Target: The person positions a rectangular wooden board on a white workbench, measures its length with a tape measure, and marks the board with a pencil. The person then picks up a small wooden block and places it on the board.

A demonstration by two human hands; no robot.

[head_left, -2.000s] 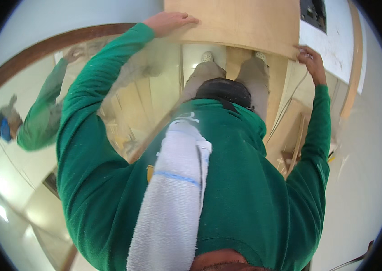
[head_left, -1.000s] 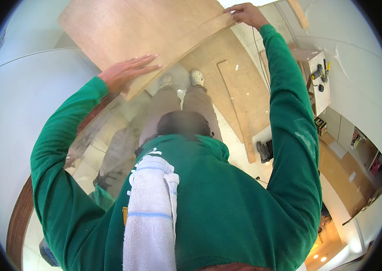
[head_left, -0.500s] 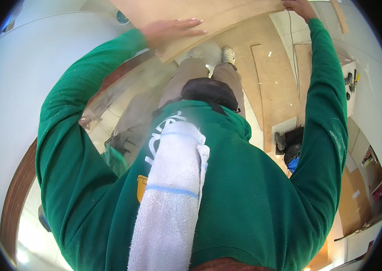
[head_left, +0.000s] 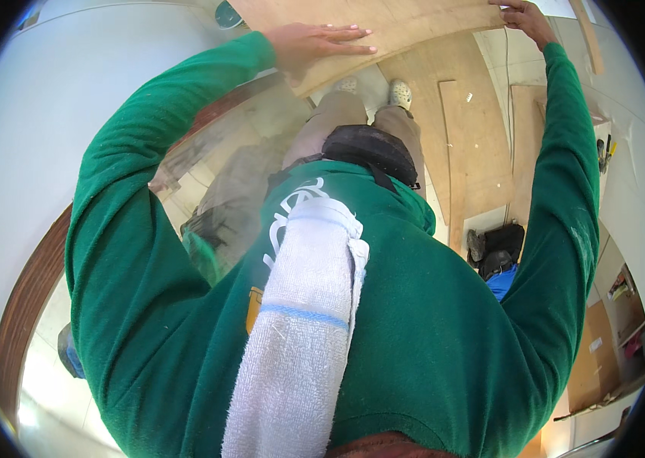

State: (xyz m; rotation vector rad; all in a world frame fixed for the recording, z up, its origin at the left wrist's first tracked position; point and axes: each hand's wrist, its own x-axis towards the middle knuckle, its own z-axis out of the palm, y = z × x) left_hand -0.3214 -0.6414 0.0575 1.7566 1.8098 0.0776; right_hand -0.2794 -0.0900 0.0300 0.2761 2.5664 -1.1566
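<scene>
A pale plywood sheet (head_left: 421, 21) is raised in front of me at the top of the view, its far part cut off by the frame. My left hand (head_left: 321, 46) lies flat against its face near the lower left corner, fingers stretched out to the right. At the sheet's right end, my right hand (head_left: 530, 23) has its fingers bent around the edge. Both arms reach forward in green sleeves. Down my chest hangs a rolled white towel (head_left: 292, 343) with blue stripes.
Below the raised sheet, more plywood pieces (head_left: 479, 153) lie on the tiled floor beside my feet. A black bag (head_left: 501, 246) rests to the right. Hand tools (head_left: 606, 153) sit farther right. A dark wooden edge (head_left: 28, 313) curves along the left, beside a white surface (head_left: 40, 122).
The whole view has shifted slightly, so sheet, hands and floor pieces appear a little farther right. Both hands keep their places on the sheet.
</scene>
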